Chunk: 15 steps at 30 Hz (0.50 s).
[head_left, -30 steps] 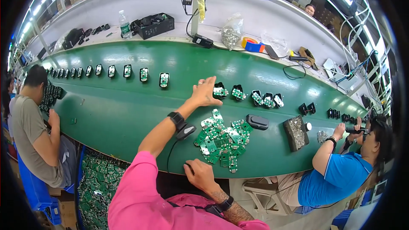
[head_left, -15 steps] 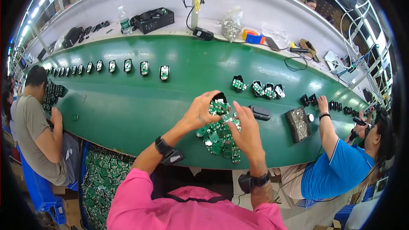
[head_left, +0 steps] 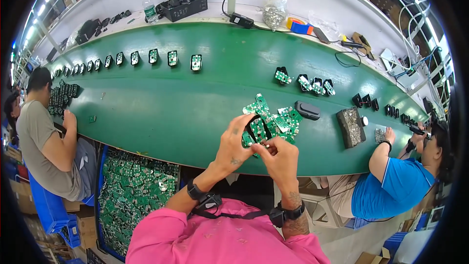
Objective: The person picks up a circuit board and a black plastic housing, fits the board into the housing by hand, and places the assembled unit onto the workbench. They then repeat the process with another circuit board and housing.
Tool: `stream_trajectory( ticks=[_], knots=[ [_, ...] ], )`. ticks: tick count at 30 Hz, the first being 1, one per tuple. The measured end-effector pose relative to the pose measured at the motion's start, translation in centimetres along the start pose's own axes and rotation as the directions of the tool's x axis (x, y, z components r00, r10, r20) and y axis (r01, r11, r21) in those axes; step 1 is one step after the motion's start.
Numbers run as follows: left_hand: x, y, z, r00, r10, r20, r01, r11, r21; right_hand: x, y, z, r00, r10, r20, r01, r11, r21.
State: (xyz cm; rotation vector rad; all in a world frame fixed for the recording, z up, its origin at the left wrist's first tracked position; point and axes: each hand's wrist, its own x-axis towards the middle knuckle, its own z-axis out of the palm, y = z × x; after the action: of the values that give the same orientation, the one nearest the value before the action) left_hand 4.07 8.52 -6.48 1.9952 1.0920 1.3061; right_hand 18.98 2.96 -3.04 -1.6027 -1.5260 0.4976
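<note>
Near the front edge of the bench, my left hand is wrapped round an open black plastic housing with a green circuit board inside it. My right hand is closed in a pinch at the housing's lower right edge. A small pale bit shows at those fingertips, too small to name. Just beyond both hands lies a loose pile of green circuit boards. A closed black case rests right of the pile.
Black housings with boards stand in a row at the far left; several more sit far right. A box of small metal parts stands at right. A bin of boards is below left. Co-workers sit on both sides.
My hands have drawn nearer to me with the housing, and the right fingers have gone from spread to pinched. The view has shifted. The right co-worker's hand has moved to small metal parts.
</note>
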Motion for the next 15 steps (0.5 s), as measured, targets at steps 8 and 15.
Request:
stream_trajectory(
  ticks=[8, 15],
  knots=[
    [-0.9, 2.4, -2.2, 0.986, -0.088, 0.14, 0.101, 0.992, -0.082, -1.1, -1.7, -3.3, 0.996, 0.018, 0.087, -0.022, 0.998, 0.054],
    [-1.6, 3.8, -3.4, 0.913, -0.225, 0.34, 0.332, 0.894, -0.302, 0.2, -1.9, -3.5, 0.987, 0.077, 0.143, -0.097, 0.985, 0.143]
  ],
)
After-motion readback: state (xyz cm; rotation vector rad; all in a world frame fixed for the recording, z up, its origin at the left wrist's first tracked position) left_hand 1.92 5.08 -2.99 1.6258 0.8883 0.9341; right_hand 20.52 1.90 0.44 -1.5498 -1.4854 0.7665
